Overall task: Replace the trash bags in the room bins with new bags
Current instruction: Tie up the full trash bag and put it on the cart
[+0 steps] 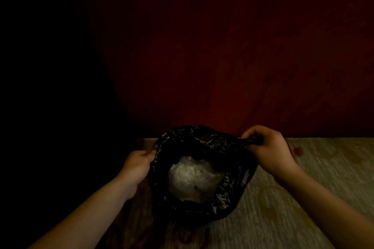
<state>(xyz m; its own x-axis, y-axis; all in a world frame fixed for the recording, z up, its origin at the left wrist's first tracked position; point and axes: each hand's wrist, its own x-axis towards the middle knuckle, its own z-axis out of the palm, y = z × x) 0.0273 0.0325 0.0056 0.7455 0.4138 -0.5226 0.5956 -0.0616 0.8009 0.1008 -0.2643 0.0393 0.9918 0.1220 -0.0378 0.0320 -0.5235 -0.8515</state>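
Observation:
A black trash bag [204, 147] sits low in the middle of the view, its mouth held wide. Inside it lies a crumpled clear plastic wad [192, 180]. My left hand [137, 166] pinches the bag's left rim. On the other side, my right hand [267, 147] grips a bunched strip of the rim. Any bin under the bag is hidden by the plastic and the dim light.
A pale patterned floor or carpet [303, 198] with a small red spot [297, 150] spreads beneath the bag. A dark red wall [222, 56] rises right behind it. The left side of the scene is black shadow.

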